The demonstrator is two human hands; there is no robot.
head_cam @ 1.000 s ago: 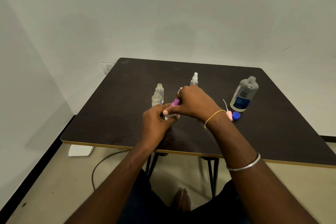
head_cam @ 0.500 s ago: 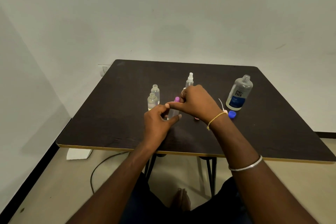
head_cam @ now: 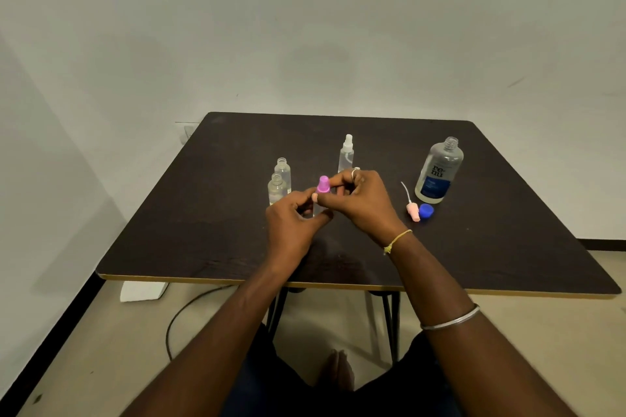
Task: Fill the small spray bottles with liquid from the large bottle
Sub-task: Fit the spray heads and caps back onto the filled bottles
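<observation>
Left hand (head_cam: 291,225) and right hand (head_cam: 360,205) meet, fingers (head_cam: 340,178) curled, pinching.

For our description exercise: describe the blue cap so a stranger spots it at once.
On the dark table, find the large labelled bottle at the right. Two small pieces lie before it; the blue cap is the round one, not the pink spray head trailing a tube.

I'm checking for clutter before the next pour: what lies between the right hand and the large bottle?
In the head view, a pink spray pump and a blue cap lie on the table there.
</observation>
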